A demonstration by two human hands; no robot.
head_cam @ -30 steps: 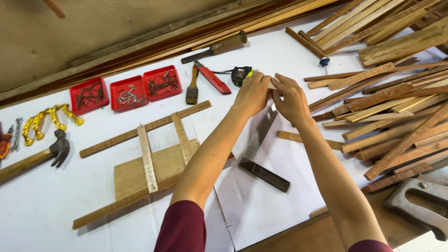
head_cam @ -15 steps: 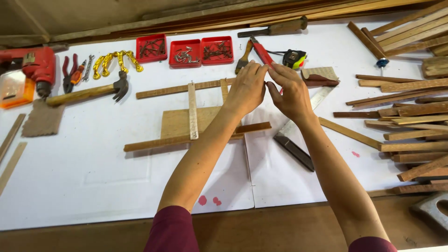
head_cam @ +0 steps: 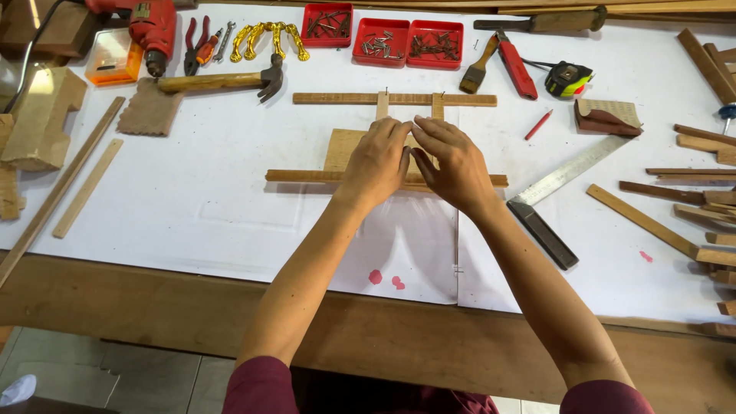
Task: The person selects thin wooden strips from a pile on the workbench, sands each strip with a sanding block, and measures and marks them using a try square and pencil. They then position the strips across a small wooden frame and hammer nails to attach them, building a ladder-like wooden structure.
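Both hands are down on the small frame of pale wooden slats (head_cam: 395,99), which lies flat on the white paper-covered workbench (head_cam: 199,199), centre of the view. The left hand (head_cam: 377,162) rests palm down over the square plywood panel (head_cam: 343,147), fingers together and pointing away. The right hand (head_cam: 454,162) lies just beside it, fingertips meeting the left's over an upright slat; whether they pinch anything, I cannot tell. The lower cross slat (head_cam: 299,175) runs under both wrists. Beyond the frame sit three red trays of nails (head_cam: 383,34). A wooden-handled claw hammer (head_cam: 222,80) lies to the left, a steel try square (head_cam: 556,201) to the right.
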